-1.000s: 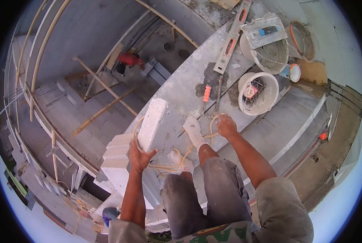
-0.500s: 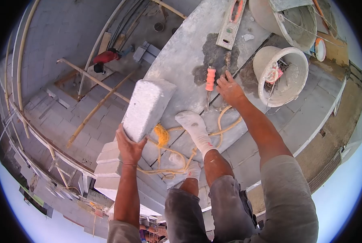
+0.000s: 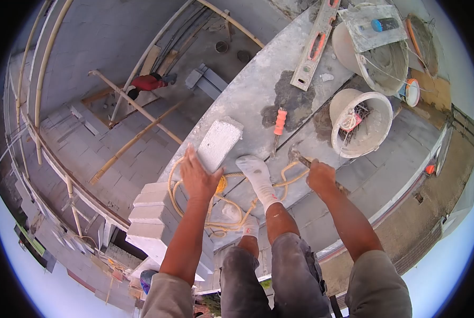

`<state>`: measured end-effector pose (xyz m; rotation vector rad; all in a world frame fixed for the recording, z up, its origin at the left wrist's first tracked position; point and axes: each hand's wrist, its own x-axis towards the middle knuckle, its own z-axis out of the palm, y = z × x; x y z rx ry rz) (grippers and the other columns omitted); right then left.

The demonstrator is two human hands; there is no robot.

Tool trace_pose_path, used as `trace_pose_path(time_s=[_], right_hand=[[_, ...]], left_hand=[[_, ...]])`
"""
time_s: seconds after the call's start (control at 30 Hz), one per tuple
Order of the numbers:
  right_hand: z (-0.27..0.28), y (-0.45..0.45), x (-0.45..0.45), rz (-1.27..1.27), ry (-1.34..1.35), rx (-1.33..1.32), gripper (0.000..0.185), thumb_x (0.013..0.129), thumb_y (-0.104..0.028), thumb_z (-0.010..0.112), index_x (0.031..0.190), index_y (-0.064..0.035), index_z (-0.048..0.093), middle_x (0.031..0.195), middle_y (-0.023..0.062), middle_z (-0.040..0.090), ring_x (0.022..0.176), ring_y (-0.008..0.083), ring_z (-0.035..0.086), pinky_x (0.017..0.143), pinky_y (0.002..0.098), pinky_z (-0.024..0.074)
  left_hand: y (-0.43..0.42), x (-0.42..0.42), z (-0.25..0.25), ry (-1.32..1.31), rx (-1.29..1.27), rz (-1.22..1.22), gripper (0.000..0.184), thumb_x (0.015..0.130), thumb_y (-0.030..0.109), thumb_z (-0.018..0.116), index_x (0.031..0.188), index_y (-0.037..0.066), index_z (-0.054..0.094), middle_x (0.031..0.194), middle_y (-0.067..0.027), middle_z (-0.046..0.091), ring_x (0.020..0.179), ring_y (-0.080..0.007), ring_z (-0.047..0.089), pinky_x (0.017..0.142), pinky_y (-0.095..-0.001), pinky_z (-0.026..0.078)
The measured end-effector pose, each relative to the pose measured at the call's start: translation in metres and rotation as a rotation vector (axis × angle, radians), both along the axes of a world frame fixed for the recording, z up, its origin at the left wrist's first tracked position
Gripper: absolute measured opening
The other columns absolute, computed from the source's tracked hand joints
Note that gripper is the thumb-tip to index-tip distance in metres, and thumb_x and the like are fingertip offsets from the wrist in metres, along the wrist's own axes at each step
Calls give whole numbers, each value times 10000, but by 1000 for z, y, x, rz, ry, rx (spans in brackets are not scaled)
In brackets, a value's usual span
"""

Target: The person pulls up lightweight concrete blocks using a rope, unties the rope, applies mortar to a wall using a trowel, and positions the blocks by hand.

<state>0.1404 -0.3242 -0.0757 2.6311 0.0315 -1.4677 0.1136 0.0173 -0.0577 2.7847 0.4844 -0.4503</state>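
"So, hands?"

"Right hand (image 3: 321, 178) closed round the shaft of the hammer (image 3: 295, 154), head pointing far left. Left hand (image 3: 198, 177) open, fingers spread, at the near left end of the block (image 3: 220, 143). Can't tell if the fingertips touch it."

"Where's the block exactly?"

"On the slab (image 3: 247, 114), just beside its left edge. Sits left of the far foot (image 3: 255, 170), far side of the stack (image 3: 151, 216)."

"Best way to handle the pair?"

"My read: treat the block as loose. Palm flat on its near left side, thumb low, fingertips clear of the top and of any strike line. Brace from the left, the drop side, so a nudge goes onto the slab, not off it."

"Hammer side?"

"Grip looks part way along the shaft. Fine for control, short on swing. Light taps, wrist loose, face flat to the surface. Block looks brittle, corners probably chip first. Stay off the edges."

"Hazards?"

"Rope (image 3: 254, 202) loops by the feet and past the left hand. Could snag wrist or foot; clear it first. Foot is close to the block too, only a sock on it. Person (image 3: 148, 82) down on the floor at far left, so nothing should go over that edge."

"Other kit?"

"Orange-handled tool (image 3: 280, 122) lies right of the block. Level (image 3: 316, 46) on the far slab. Bucket (image 3: 362, 125) to the right, bits of metal inside."

"Copy. Steady hand first, then tap."
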Motion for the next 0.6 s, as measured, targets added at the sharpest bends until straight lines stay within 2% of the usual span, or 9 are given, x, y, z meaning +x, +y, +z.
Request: trace_pose_path(time_s=[0.1,0.2,0.27,0.33,0.43,0.47,0.6], right_hand=[[50,10,1,-168,-95,76,223,805,-200,623,968,-71,541,871,145,641,825,354,641,737,438,503],[91,35,-2,-191,-429,429,228,814,-204,613,958,-57,515,881,182,606,830,378,619,707,451,491],[94,58,1,-361,-334,626,221,800,-186,618,928,-44,509,822,201,596,795,400,604,673,467,473],[94,88,8,-450,-94,721,216,788,-184,628,893,-34,512,749,192,588,757,406,597,643,471,464],[108,119,29,-479,-1,801,206,778,-200,636,861,-45,527,698,165,597,700,386,608,623,463,471],[118,118,29,-398,-39,882,207,777,-204,639,854,-47,527,701,158,604,683,376,610,614,462,473],[125,115,25,-146,-223,1165,206,771,-209,653,844,-55,538,709,132,628,652,334,627,604,460,484]], left_hand=[[-6,3,-18,91,-56,104,957,579,321,845,1311,8,314,1257,-195,445,1147,-349,448,964,-474,330],[-5,0,-17,72,-31,70,926,572,296,850,1287,11,336,1224,-190,460,1109,-344,466,907,-468,359],[-18,-1,-14,21,17,49,907,568,279,852,1273,11,348,1201,-182,471,1091,-340,474,897,-470,361],[-29,-3,-14,49,47,61,901,579,269,838,1280,4,339,1176,-182,474,1068,-360,477,893,-467,368],[-35,-18,-32,-42,37,63,889,579,261,829,1277,0,343,1157,-174,471,1051,-362,477,895,-466,365],[-34,-24,-40,-94,22,51,885,575,259,828,1273,0,348,1153,-170,468,1049,-358,477,897,-467,362],[-37,-4,-14,89,59,94,923,574,307,829,1289,-2,332,1138,-167,459,1076,-359,453,909,-468,348]])
